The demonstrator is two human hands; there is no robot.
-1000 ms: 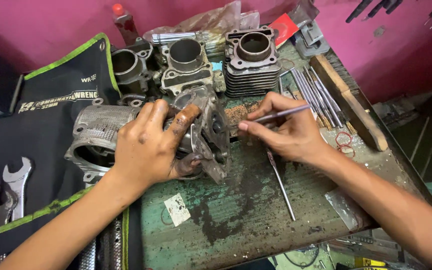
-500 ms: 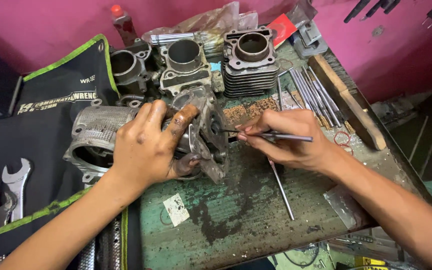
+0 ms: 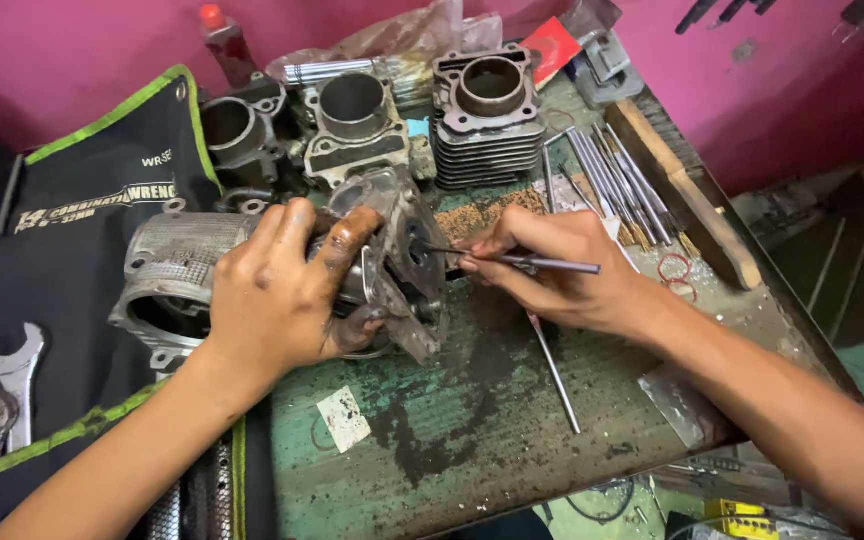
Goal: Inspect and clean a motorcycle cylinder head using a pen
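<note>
Two hands work at one greasy engine part on the table (image 3: 472, 440), and going from your left to your right the scene runs like this. Far out past your left hand, spanners (image 3: 2, 385) lie on a black tool roll (image 3: 72, 200) with a green edge. Just beside that hand, touching its knuckle side, a grey finned cylinder block (image 3: 167, 280) lies on its side.

Your left hand (image 3: 277, 295) is wrapped over the top of the engine casting (image 3: 397, 260), fingers (image 3: 347, 235) curled down its far side and thumb pressed low against the near edge, so it is closed on the part and steadying it. The casting stands tilted on the table between your hands, its broad machined face turned toward your right hand.

Your right hand (image 3: 557, 265) pinches a thin metal pick (image 3: 512, 260) between fingertips and thumb. The pick's long axis runs nearly level, left to right; its fine tip points left and meets the casting's face, while its blunt end sticks out past your knuckles to the right.

Below your right hand a long thin rod (image 3: 555, 375) lies on the table, slanting away toward you. Beyond both hands stand three more cylinder blocks (image 3: 487, 110), bores facing up. Further beyond your right hand, a bundle of slim rods (image 3: 617, 185) lies beside a wooden-handled tool (image 3: 687, 195).
</note>
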